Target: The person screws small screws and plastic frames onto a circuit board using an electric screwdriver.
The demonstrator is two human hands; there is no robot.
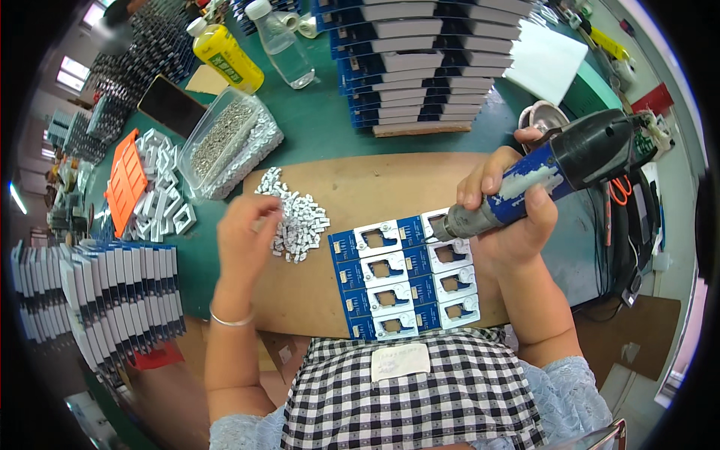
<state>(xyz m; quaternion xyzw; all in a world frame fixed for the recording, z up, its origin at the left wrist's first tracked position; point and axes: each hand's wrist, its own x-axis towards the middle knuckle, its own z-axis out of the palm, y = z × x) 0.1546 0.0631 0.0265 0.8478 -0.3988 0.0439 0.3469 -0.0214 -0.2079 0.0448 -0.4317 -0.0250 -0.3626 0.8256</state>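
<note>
While the right hand [504,196] grips a power screwdriver [559,174], the left hand [247,229] pinches small parts — clear tub [225,142] holds screws.

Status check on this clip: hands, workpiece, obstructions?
Right hand gripping electric screwdriver, tip on blue panel. Left hand at small white parts pile. Nothing blocking.
</note>
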